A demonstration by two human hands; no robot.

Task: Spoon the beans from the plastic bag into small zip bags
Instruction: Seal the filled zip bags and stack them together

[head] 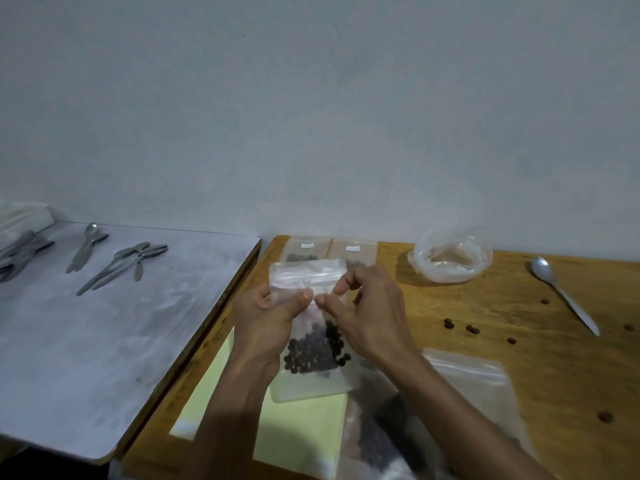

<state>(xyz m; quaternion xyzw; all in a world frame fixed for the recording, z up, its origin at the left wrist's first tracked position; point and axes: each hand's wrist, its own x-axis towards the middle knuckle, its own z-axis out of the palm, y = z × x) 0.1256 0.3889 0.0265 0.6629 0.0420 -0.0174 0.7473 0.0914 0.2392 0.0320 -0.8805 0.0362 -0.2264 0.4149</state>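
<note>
Head view: hands [317, 299] pinch zip bag [308, 327].

The table [519, 375] is bare wood, orange-brown with visible grain and a dull sheen. On it lies a metal spoon [561, 292], smooth and faintly shiny. The small zip bag [304, 278] is thin clear plastic, slightly cloudy and glossy along its seal strip; the beans [311, 348] inside look dark and matt. A crumpled clear plastic bag [450, 259] glints near the wall. Under the hands lies a pale yellow matt paper sheet [301, 427]. The grey surface [104, 323] to the left looks dull and mottled, carrying more metal spoons [121, 265].
</note>
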